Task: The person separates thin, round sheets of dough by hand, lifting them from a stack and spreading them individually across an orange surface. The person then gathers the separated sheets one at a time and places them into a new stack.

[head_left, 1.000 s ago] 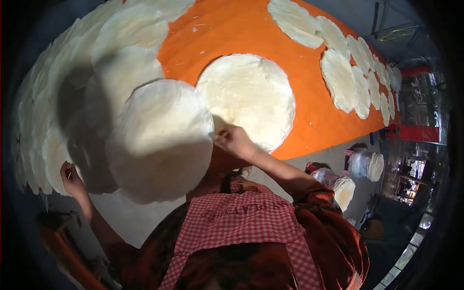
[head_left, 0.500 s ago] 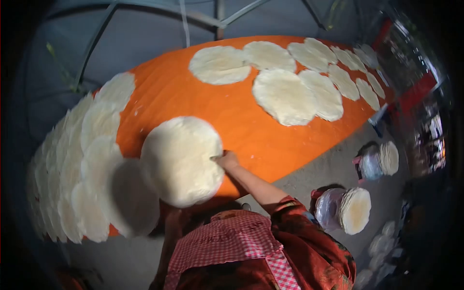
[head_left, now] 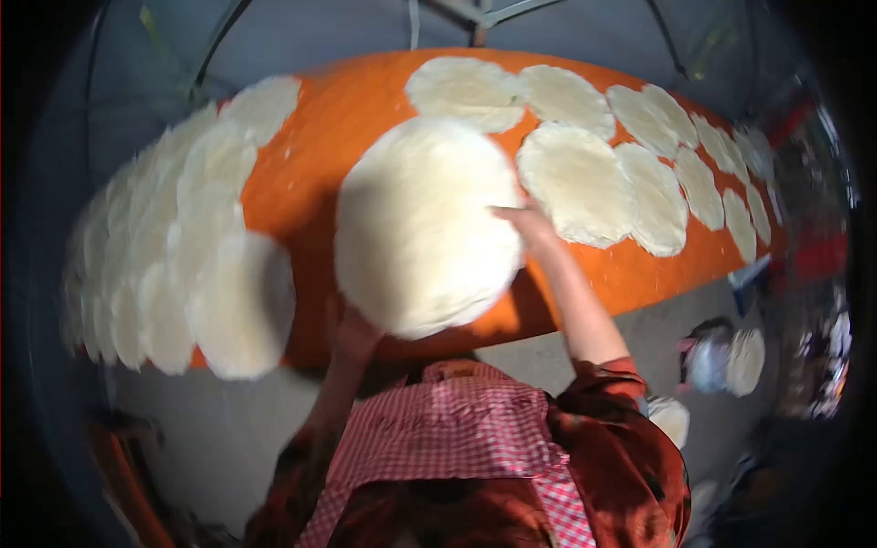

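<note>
Low over the orange cloth I hold a large pale round flatbread (head_left: pixel 420 233), slightly blurred by motion. My right hand (head_left: pixel 534 228) grips its right edge, with the thumb lying on top and the other fingers out of sight beneath. At the lower left edge, my left hand (head_left: pixel 356 336) supports it from below; its fingers are mostly hidden under the bread. Beyond it and to the right lie single flatbreads, the nearest round (head_left: pixel 577 185) close to my right hand. To my left, many overlapping flatbreads (head_left: pixel 242 306) cover the cloth.
The orange cloth (head_left: pixel 311 178) covers a long table whose near edge runs in front of my body. On the floor to the right stand bundled flatbread stacks (head_left: pixel 744 362), one partly behind my sleeve. Grey tent walls with metal poles (head_left: pixel 470 11) rise behind the table.
The held flatbread has moved right and farther over the table, away from the overlapping rows. My left hand shows more clearly at its lower edge. The view has shifted too.
</note>
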A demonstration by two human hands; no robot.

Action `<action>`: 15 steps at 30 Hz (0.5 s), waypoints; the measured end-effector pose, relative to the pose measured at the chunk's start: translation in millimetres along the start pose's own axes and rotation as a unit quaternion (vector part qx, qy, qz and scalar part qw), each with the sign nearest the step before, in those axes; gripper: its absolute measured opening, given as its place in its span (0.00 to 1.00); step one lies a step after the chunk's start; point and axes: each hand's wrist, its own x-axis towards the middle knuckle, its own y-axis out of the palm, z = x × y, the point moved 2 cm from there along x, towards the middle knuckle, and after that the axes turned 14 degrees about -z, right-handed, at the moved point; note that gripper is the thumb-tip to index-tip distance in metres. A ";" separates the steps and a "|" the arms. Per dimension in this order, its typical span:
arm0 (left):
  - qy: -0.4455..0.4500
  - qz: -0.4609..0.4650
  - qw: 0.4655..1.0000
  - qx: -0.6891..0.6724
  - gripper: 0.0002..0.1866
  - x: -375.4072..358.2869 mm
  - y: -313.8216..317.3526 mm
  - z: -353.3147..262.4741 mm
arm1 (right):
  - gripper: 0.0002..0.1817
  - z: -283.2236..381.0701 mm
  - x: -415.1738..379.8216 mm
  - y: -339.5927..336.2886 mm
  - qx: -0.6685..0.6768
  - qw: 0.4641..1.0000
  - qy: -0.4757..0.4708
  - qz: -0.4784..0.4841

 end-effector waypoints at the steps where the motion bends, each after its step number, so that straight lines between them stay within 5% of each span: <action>1: -0.004 0.019 0.999 0.045 0.33 10.7 -2.1 9.2 | 0.29 -15.6 17.2 -33.7 -0.113 0.989 -0.076 -0.061; 2: -0.012 0.033 0.995 0.092 0.33 21.4 -3.9 18.7 | 0.29 -31.7 23.4 -65.5 -0.313 0.919 -0.181 -0.156; 3: -0.021 0.050 0.988 0.143 0.33 34.6 -3.2 27.1 | 0.29 -41.7 20.7 -79.6 -0.488 0.790 -0.290 -0.231; 5: -0.006 0.088 0.975 0.206 0.33 49.9 11.7 44.8 | 0.30 -42.0 -25.9 -31.7 -0.328 0.932 -0.143 -0.062; 7: -0.019 0.102 0.966 0.239 0.34 56.3 28.1 46.6 | 0.31 -73.7 -52.2 8.0 -0.381 0.884 -0.253 0.099; 9: -0.014 0.070 0.959 0.275 0.33 71.6 23.7 40.5 | 0.28 -93.2 -62.6 38.7 -0.427 0.835 -0.325 0.124; 15: -0.020 -0.003 0.939 0.344 0.30 90.0 19.6 34.1 | 0.26 -134.3 -33.4 23.3 -0.338 0.914 -0.194 0.113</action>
